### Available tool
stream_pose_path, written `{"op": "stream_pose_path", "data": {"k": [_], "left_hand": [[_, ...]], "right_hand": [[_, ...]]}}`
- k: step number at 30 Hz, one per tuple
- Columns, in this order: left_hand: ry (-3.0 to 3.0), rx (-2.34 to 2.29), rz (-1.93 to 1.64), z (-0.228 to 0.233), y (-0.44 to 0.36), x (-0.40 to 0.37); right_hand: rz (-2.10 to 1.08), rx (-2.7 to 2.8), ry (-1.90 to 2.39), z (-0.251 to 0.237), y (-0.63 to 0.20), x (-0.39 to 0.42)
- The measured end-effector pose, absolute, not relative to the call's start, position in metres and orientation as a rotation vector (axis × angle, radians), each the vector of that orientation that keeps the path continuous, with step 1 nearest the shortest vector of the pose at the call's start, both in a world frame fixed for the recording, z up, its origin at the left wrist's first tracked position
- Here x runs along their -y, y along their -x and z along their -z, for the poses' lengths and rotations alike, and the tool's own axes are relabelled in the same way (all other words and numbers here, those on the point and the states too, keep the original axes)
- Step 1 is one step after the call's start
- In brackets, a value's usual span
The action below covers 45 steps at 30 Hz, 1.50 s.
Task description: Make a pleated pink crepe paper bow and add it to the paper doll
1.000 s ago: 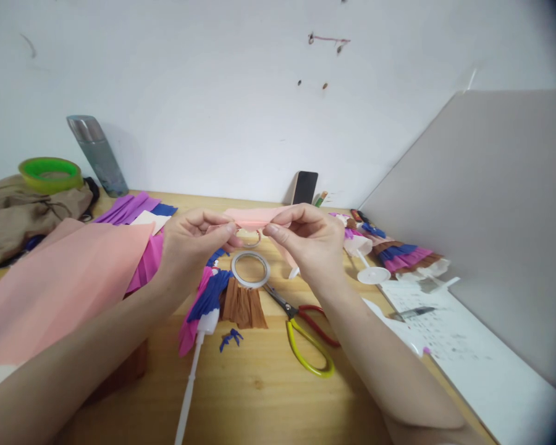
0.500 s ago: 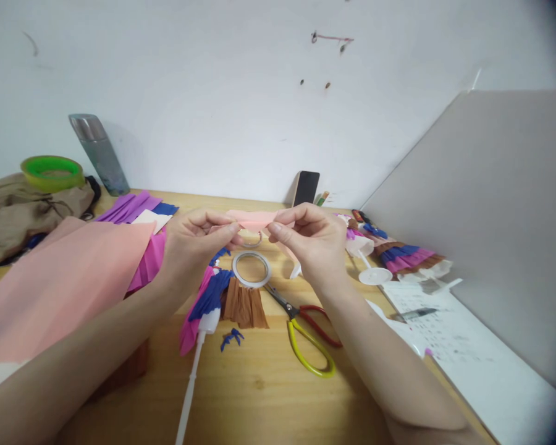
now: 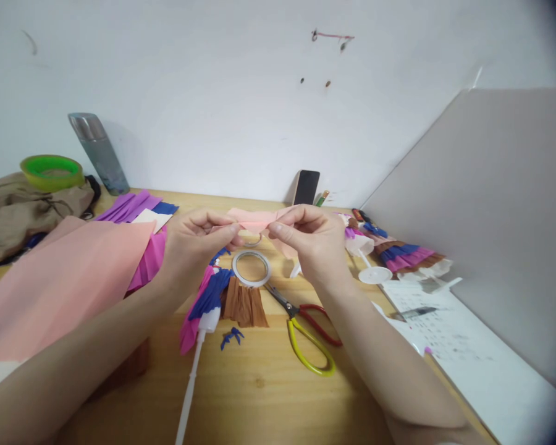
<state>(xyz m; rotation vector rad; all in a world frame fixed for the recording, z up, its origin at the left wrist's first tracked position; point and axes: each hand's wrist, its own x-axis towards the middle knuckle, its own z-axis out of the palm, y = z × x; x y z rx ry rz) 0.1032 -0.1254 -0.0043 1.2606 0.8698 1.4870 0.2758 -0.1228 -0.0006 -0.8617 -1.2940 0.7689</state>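
Observation:
Between my two hands a strip of pale pink crepe paper (image 3: pixel 256 220) is held up above the table. My left hand (image 3: pixel 198 238) pinches its left part between thumb and fingers. On the other side my right hand (image 3: pixel 312 238) pinches it the same way, and some of the strip hangs behind that hand. Below lie a roll of narrow tape (image 3: pixel 251 269) and scissors (image 3: pixel 301 318) with one red and one yellow handle. A white plastic stick (image 3: pixel 193 377) has pink, blue and brown pleated paper (image 3: pixel 245 304) at its upper end.
A large pink paper sheet (image 3: pixel 74 278) covers purple and blue paper at left. Behind stand a flask (image 3: pixel 99 154), green tape roll (image 3: pixel 52 172) on brown cloth, and phone (image 3: pixel 306 187). At right are a layered paper piece (image 3: pixel 408 253) and a notebook (image 3: pixel 472 358) with a pen.
Both hands stay almost where they were, still pinching the pink strip. Its loose part by my right hand has shifted slightly.

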Motion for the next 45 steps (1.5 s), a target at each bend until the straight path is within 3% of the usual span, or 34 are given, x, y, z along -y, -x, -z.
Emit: {"op": "stream_pose_path", "data": {"k": [9, 35, 45], "left_hand": [[-1.229, -0.906, -1.449, 0.001, -0.104, 0.128], [-1.417, -0.927, -1.627, 0.005, -0.102, 0.120], [-1.468, -0.922, -1.580, 0.008, -0.095, 0.114]], "right_hand": [[-0.999, 1.231, 0.866, 0.002, -0.276, 0.119], [-0.478, 1.381, 0.798, 0.009, -0.277, 0.121], [-0.493, 1.472, 0.707, 0.007, -0.283, 0.116]]}}
